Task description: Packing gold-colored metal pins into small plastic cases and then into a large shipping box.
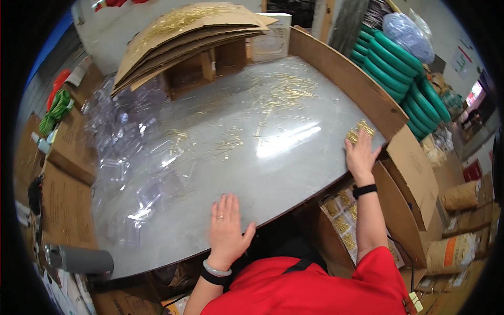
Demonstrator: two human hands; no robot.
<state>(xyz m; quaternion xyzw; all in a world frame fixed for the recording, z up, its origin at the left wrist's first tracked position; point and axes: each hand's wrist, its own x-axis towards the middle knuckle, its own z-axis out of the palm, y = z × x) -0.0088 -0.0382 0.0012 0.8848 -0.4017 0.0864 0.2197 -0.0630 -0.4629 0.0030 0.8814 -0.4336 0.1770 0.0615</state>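
Note:
My left hand [229, 231] lies flat on the near edge of the grey metal tabletop [236, 178], fingers stretched and thumb out, holding nothing. At the right edge of the table, my right hand [360, 155] is spread with its fingertips against a small heap of gold-coloured metal pieces [363, 127]. Thin gold pins [289, 92] are scattered over the far part of the table. Smaller groups of gold pieces [228, 140] lie nearer the middle. Clear plastic cases [123, 126] are piled along the left side.
Stacked cardboard sheets [194, 26] with more gold pins rest on a wooden rack [189, 76] at the back. A wooden rim [352, 79] bounds the far right. Below my right arm, an open carton [341, 223] holds packed gold pieces. A grey cylinder [86, 261] sits at the near left corner.

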